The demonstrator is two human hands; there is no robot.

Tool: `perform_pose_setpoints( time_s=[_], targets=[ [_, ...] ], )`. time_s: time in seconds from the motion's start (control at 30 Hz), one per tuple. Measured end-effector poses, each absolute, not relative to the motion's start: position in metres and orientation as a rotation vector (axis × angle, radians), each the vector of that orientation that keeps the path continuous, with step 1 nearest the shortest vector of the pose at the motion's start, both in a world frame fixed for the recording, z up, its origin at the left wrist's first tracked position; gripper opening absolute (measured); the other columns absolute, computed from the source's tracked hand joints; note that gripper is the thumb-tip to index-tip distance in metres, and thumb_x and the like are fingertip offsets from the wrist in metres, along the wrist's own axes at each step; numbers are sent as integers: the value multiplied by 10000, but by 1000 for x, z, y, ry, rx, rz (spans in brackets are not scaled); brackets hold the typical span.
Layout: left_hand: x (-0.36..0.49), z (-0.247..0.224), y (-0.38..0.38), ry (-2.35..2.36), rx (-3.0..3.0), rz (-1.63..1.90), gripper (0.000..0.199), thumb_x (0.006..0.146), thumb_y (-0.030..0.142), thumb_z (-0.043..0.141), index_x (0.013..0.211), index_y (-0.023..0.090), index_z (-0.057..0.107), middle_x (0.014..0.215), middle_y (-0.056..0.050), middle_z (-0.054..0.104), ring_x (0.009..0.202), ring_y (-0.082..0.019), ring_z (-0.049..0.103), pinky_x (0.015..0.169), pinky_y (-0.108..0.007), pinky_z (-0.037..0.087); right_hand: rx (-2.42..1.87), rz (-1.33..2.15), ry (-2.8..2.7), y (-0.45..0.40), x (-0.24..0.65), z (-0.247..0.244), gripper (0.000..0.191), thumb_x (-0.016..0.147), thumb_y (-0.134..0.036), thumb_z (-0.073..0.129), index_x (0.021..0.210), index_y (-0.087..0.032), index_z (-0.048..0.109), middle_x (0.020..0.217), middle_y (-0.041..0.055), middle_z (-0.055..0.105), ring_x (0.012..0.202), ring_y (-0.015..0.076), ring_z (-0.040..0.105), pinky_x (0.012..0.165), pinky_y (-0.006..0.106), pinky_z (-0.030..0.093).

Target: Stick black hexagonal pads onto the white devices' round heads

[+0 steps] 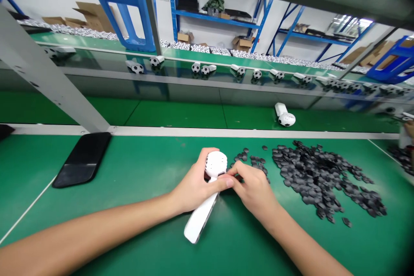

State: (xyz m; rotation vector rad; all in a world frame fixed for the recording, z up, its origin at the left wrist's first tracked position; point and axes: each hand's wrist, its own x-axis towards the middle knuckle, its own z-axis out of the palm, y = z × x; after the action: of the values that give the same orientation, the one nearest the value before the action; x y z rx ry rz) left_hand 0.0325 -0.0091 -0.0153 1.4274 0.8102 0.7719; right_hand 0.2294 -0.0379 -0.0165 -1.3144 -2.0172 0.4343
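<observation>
My left hand [194, 183] grips a white handheld device [200, 217] with a long handle and a round, ball-like head, its thumb lying across the device's neck. My right hand [254, 189] is close against the head, its fingertips pinched near my left thumb. Whatever those fingers hold is hidden. Black hexagonal patches lie to the right in a loose pile [323, 177] on the green work mat [136, 207], and a few stray ones sit just beyond my right hand.
A black flat pad [82, 159] lies at the left. A metal rail [207, 132] crosses behind the mat, with a white device [285, 114] on green beyond it. Several similar devices line a far shelf. Another person's hand [409, 129] shows at the right edge.
</observation>
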Motion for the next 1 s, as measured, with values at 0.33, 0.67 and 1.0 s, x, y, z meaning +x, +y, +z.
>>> perform_pose_setpoints(
  time_s=[0.33, 0.67, 1.0],
  targets=[
    [27, -3, 6, 767, 1181, 574, 572, 849, 477, 799, 1250, 226, 478, 994, -27, 637, 569, -165, 716, 500, -269, 561, -1519, 469, -1991, -11, 285, 14, 285, 1088, -344, 465, 1049, -250, 731, 942, 16, 767, 842, 194, 705, 767, 283, 490],
    [23, -3, 10, 810, 1103, 663, 496, 863, 493, 774, 1183, 221, 509, 986, -35, 653, 549, -178, 721, 491, -277, 556, -1942, 302, -1993, 6, 320, -10, 175, 930, -404, 699, 982, -273, 802, 932, 34, 747, 786, 217, 699, 682, 310, 467],
    [31, -9, 12, 709, 898, 817, 343, 1017, 549, 487, 1170, 246, 445, 839, -5, 663, 537, -179, 691, 535, -291, 548, -1515, 1055, -1550, -3, 299, 7, 243, 897, -448, 708, 914, -210, 660, 697, -2, 693, 595, 173, 668, 563, 279, 541]
  ],
)
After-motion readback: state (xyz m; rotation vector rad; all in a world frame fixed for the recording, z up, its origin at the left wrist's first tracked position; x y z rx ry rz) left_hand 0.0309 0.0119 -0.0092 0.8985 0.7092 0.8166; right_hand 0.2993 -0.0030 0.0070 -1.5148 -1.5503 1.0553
